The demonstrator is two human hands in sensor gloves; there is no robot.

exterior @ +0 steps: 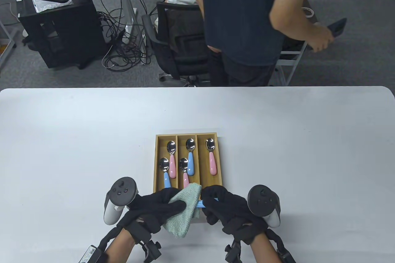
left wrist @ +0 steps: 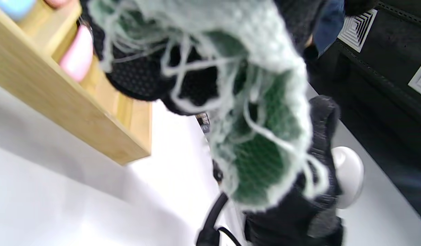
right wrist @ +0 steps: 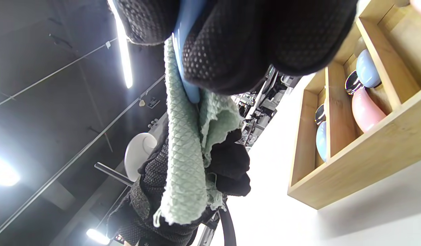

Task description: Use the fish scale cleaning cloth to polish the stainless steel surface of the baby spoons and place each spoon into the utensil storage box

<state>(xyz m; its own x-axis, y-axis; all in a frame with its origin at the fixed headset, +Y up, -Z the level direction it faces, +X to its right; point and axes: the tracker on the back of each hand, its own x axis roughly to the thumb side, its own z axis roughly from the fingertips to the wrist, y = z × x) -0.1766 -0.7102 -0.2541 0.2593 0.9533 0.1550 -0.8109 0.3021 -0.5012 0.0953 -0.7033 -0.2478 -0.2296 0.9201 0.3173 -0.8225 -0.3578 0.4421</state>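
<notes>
Fingers first: your right-hand fingers (right wrist: 210, 51) are curled round the blue handle of the spoon (exterior: 201, 203) you're working on, while your left hand (exterior: 154, 210) has the green fish scale cloth (exterior: 182, 210) bunched up and wrapped over the bowl end. The steel part is completely hidden inside the cloth, so you can't tell how shiny it is yet. Spoon and cloth sit between your hands, just over the near edge of the wooden storage box (exterior: 157, 164).

Progress looks good, I'd say. Five spoons are already lying in the box: two in the left slot, two in the middle, one pink (exterior: 212, 158) in the right slot. No loose spoons show on the table, so this blue one is probably the last.

For room, the right slot has the most open space, and it's right ahead of your right hand (exterior: 230, 210). Watch the near wall of the box when you lift over it. The white table (exterior: 77, 139) is wide open on both sides.
</notes>
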